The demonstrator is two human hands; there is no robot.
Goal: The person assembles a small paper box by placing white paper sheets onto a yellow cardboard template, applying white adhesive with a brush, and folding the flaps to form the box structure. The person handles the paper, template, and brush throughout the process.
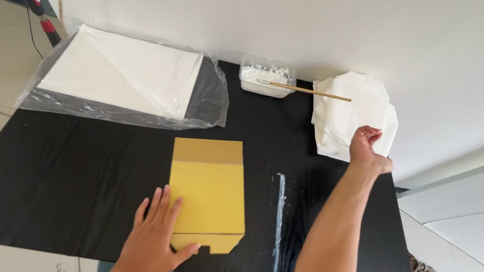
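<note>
The left hand (155, 238) lies flat, fingers spread and holding nothing, on the lower left corner of a yellow folded paper bag (207, 195) that rests near the middle of the black bench (56, 178); the right hand (368, 147) reaches to the far right edge, its fingers curled loosely at the edge of a stack of white paper pieces (351, 111), though whether they grip a sheet I cannot tell; a small tub of white paste (265, 80) with a wooden stick (312, 92) across it sits just left of the stack; a plastic-wrapped pile of white sheets (126, 74) lies at the far left; a pale streak (277, 218) marks the bench between the arms.
</note>
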